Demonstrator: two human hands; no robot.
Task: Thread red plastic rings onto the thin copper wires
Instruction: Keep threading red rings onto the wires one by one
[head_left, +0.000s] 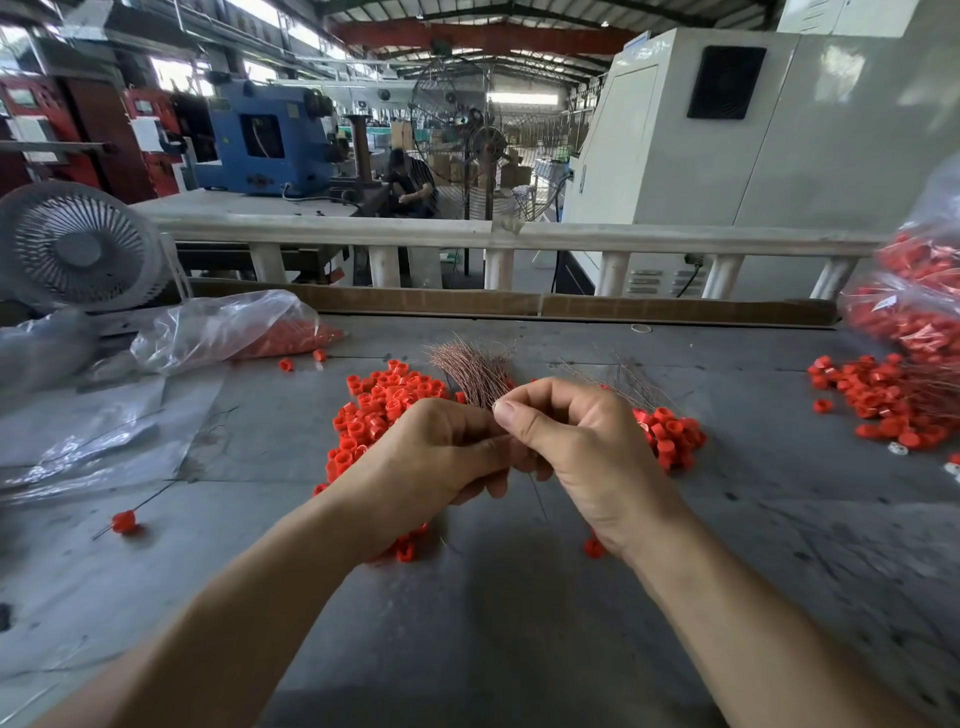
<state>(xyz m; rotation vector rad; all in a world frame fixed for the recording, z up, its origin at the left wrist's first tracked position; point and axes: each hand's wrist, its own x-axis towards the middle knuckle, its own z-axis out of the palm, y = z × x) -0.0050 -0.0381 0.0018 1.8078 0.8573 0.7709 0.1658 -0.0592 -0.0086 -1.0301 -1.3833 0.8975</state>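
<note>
Both hands meet mid-worktop (519, 597): left hand (431, 457) grips a bundle of copper wires (470, 371), right hand (566, 436) pinches at the bundle, likely singling one out. Loose red rings (384, 410) are piled just behind. One threaded ring (123, 521) lies left, more at the far right pile (883, 400). Judging by the stock, lots left.

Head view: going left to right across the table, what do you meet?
White fan → clear bag of red rings → ring on a wire → left hand → right hand → loose ring pile → full bags.
</note>
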